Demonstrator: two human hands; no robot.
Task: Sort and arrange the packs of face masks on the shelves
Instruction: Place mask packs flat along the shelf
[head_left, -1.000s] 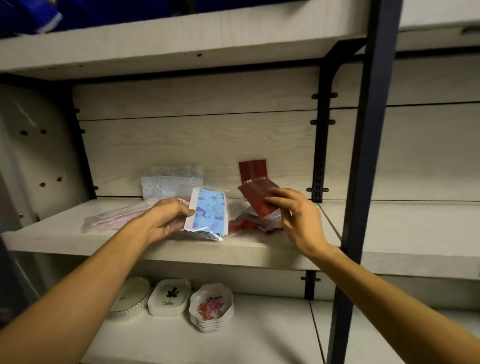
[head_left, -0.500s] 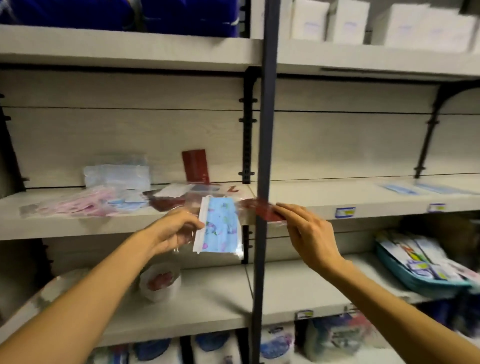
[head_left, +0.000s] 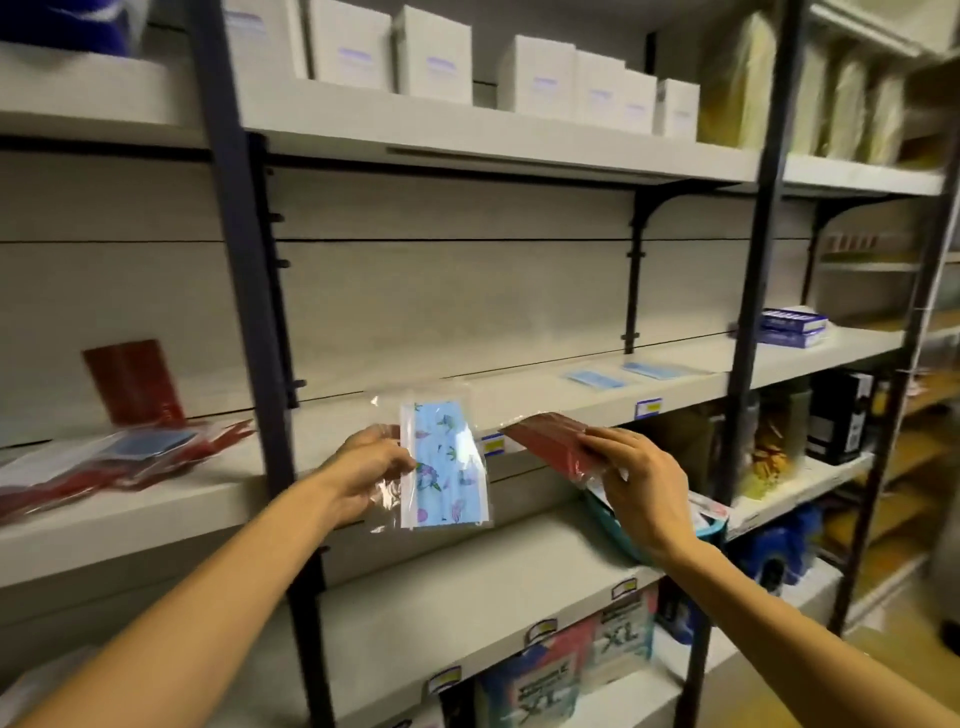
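Note:
My left hand (head_left: 363, 470) pinches a clear pack holding a light blue patterned mask (head_left: 444, 465), upright in front of the middle shelf (head_left: 545, 395). My right hand (head_left: 639, 480) grips a dark red mask pack (head_left: 550, 439), tilted flat just below that shelf's front edge. Two plain blue mask packs (head_left: 597, 378) (head_left: 657, 370) lie flat further right on the same shelf. At the left section a pile of red and blue packs (head_left: 130, 457) lies on the shelf, with one red pack (head_left: 132, 382) standing against the back panel.
A dark upright post (head_left: 244, 291) separates the left section from the middle one; another post (head_left: 753, 291) stands to the right. White boxes (head_left: 441, 57) line the top shelf. A blue box (head_left: 792, 327) sits far right. A teal basket (head_left: 618, 525) is on the lower shelf.
The view has swung right along the shelving. Both hands carried their packs away from the left pile, past the post, to the front of the middle section.

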